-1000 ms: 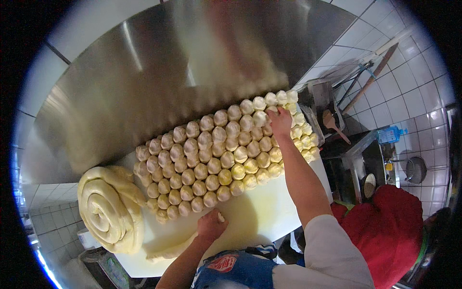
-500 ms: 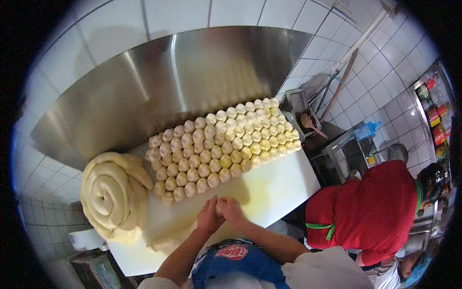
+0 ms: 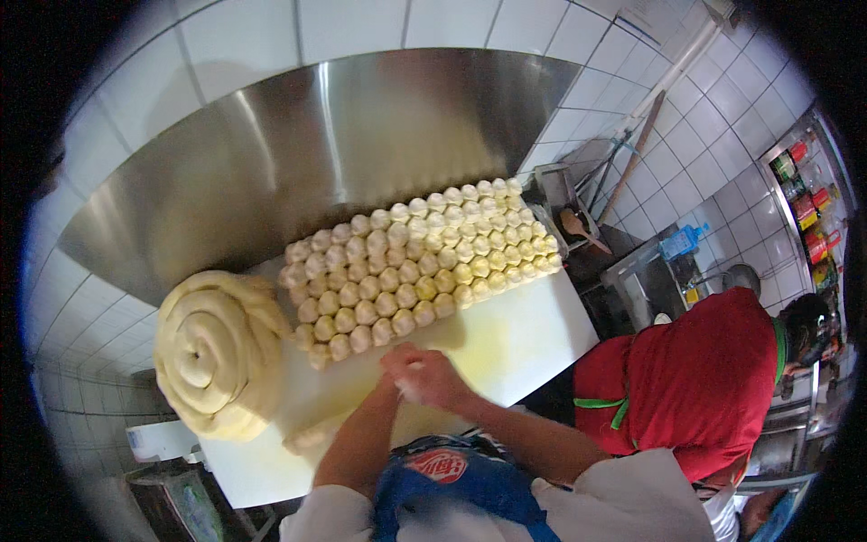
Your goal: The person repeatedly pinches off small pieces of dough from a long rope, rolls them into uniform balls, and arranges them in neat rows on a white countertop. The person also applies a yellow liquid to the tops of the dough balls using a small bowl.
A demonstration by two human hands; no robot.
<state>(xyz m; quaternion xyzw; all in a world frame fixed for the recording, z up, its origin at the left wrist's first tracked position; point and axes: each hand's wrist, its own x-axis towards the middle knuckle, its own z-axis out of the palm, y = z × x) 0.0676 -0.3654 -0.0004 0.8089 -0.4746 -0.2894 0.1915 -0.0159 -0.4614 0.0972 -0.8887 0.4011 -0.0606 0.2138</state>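
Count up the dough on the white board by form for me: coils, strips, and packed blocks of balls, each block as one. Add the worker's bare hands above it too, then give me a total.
Dough coil: 1
Dough strip: 1
Block of dough balls: 1
Hands, left hand and right hand: 2
Total: 5
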